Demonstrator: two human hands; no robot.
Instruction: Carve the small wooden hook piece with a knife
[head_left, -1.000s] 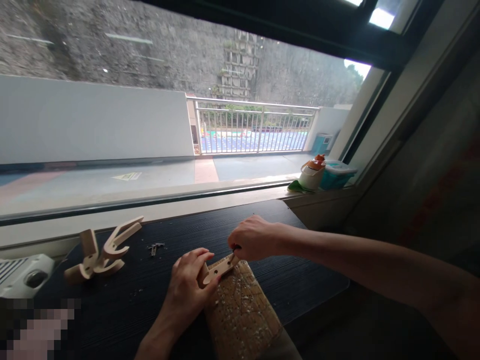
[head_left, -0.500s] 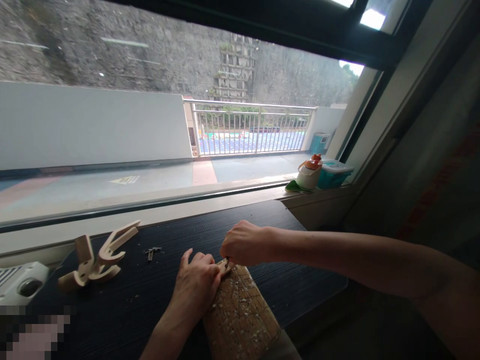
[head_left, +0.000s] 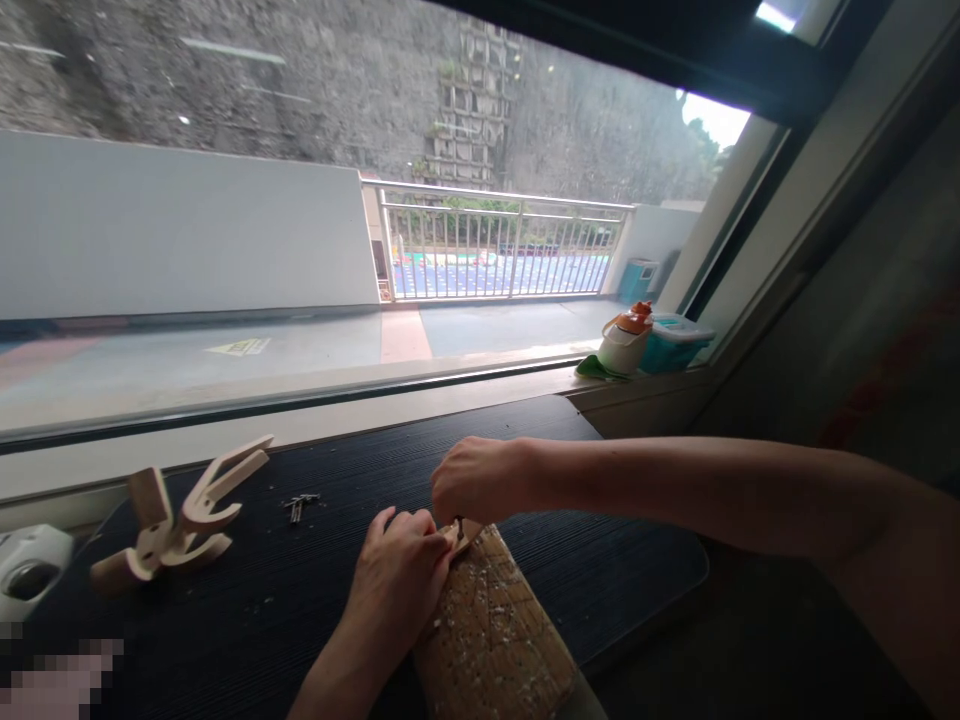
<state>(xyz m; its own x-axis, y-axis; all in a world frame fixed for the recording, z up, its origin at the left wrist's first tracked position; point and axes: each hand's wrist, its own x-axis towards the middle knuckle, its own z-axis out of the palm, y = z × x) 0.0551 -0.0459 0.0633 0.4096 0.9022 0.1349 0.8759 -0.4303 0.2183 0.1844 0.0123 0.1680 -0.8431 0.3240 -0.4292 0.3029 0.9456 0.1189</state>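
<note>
My left hand [head_left: 401, 570] is closed on a small pale wooden piece [head_left: 466, 538], pressing it against the far end of a thick wooden board [head_left: 506, 630]. That board's top is pitted with holes and scattered with light chips. Curled into a fist just above the piece is my right hand [head_left: 480, 482]. A thin dark shaft [head_left: 460, 525] comes down from this fist and meets the wooden piece. Its upper part is hidden in the fingers, so I cannot tell what kind of tool it is.
Curved wooden hook-shaped pieces [head_left: 176, 530] lie on the black table [head_left: 315, 610] at left, near a small pile of screws [head_left: 301, 507]. A white appliance [head_left: 34, 572] stands at the left edge. A bottle [head_left: 624, 342] and a teal box [head_left: 675, 348] sit on the windowsill.
The view has shifted a little. My right fist has turned slightly and sits closer over my left hand, the dark shaft still at the wooden piece. Both hands keep their grip.
</note>
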